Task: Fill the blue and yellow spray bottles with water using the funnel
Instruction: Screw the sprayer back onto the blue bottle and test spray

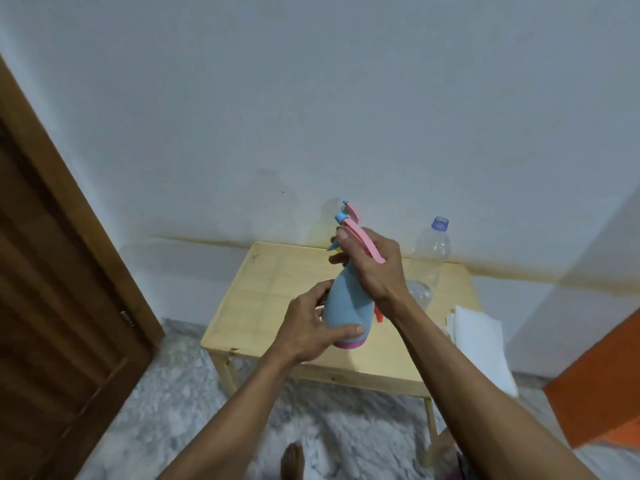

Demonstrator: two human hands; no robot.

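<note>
The blue spray bottle (348,303) is held up above the wooden tabletop (266,296), tilted so its pink spray head (363,242) leans away toward the wall and its purple base points back at the person. The right hand (372,268) is wrapped around the neck just under the spray head, its fingers (341,259) closed on it, with the pink trigger lever lying across the back of the hand. The left hand (308,327) cups the lower body of the bottle, thumb laid across the front near the base and fingers curled behind.

A second spray bottle (330,220), pale yellow, stands behind the held one near the wall, mostly hidden. A clear plastic water bottle (431,251) with a bluish open neck stands at the back right of the tabletop. A small orange object (379,315) shows just under the right wrist; what it is cannot be told. A folded white cloth (481,344) lies over the right edge.
</note>
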